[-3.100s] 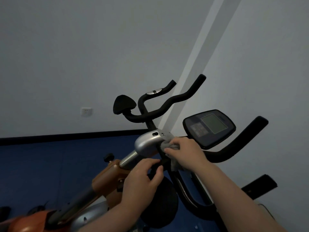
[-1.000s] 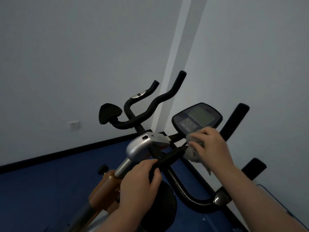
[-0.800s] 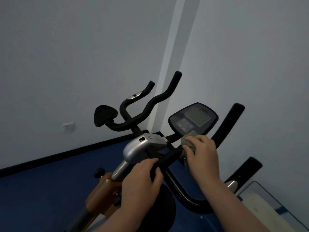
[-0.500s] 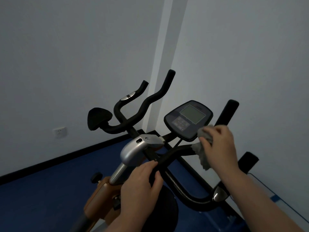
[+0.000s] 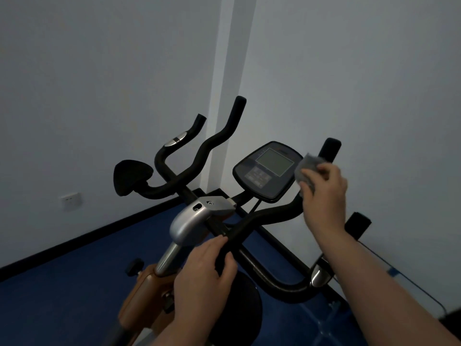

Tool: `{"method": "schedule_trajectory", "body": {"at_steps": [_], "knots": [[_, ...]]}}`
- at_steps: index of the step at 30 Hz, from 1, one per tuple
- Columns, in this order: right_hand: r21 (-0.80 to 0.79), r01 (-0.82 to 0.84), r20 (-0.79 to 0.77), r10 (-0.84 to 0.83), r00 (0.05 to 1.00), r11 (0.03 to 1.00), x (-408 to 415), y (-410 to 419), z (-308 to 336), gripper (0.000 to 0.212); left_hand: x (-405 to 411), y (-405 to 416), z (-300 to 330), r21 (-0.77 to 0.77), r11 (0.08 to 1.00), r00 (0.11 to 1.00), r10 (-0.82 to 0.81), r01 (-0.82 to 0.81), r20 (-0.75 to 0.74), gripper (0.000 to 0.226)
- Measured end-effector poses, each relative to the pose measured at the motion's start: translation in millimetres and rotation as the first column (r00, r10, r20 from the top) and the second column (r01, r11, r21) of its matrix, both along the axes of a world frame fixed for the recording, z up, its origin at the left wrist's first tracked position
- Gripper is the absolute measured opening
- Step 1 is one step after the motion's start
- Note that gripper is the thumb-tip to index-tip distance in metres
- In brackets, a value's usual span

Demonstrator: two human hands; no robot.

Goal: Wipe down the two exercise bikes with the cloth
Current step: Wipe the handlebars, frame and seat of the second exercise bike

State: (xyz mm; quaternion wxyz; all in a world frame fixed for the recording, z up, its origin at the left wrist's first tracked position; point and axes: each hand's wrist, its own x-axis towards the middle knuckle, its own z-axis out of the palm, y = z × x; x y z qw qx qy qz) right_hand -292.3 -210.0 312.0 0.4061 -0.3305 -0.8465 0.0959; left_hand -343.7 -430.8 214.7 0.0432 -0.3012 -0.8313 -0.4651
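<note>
Right hand (image 5: 324,196) grips a bunched grey cloth (image 5: 306,168), fingers curled round it, pressing it on the black right handlebar grip (image 5: 329,150) of the near exercise bike; the grip's tip shows just above the knuckles, its long axis running up and away from the hand. Console (image 5: 268,169) sits just left of the cloth, screen tilted toward the camera. Left hand (image 5: 203,275), lower and nearer, closes round the black bar (image 5: 230,239) below the silver stem housing (image 5: 193,221). Beyond that hand, a second bike's black curved handlebars (image 5: 207,146) rise toward the wall corner, with a black pad (image 5: 131,177) at their left. Orange frame (image 5: 139,298) and a black knob (image 5: 134,267) lie left of the left wrist. Blue floor (image 5: 62,283); white wall socket (image 5: 71,199) far left.
</note>
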Motion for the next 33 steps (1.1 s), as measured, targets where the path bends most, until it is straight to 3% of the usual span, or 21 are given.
{"method": "schedule_trajectory", "body": {"at_steps": [4,8,10,15,18,22,30,33], "knots": [[-0.122,-0.003,-0.015,0.001,1.0,0.992,1.2,-1.9,-4.1,0.029,-0.7,-1.0,-0.5,0.011,1.0,1.0,-0.007,0.007,0.004,0.036],[0.092,-0.007,-0.206,0.026,0.978,0.996,-2.0,13.6,36.9,0.028,-1.3,-0.8,-2.7,0.008,1.0,1.0,0.002,-0.002,-0.002,0.037],[0.113,0.014,-0.228,0.012,0.974,0.994,-5.3,18.4,42.6,0.03,-0.9,0.1,-2.1,0.006,1.0,1.0,0.011,-0.011,0.004,0.036],[-0.083,0.012,-0.164,-0.025,0.986,0.997,-6.0,3.4,-9.0,0.028,0.5,0.5,-2.4,-0.007,1.0,1.0,0.019,-0.019,0.01,0.037],[-0.14,-0.006,-0.173,-0.019,0.985,0.99,-5.0,5.5,-5.8,0.027,0.5,0.0,-1.9,-0.018,0.999,0.999,0.03,-0.03,0.013,0.038],[-0.009,0.021,-0.277,-0.022,0.961,1.0,-6.6,15.3,24.3,0.027,0.7,0.3,-1.6,-0.018,1.0,1.0,0.024,-0.024,0.009,0.036],[-0.086,0.029,-0.126,-0.04,0.991,0.996,2.0,-16.7,-26.8,0.026,1.8,0.0,-1.0,-0.013,0.999,0.999,0.047,-0.047,0.007,0.039],[-0.029,-0.075,0.004,0.075,0.997,0.997,4.0,-19.4,-21.3,0.025,2.2,-0.1,-2.0,-0.008,0.999,0.999,0.047,-0.047,0.01,0.039]]}}
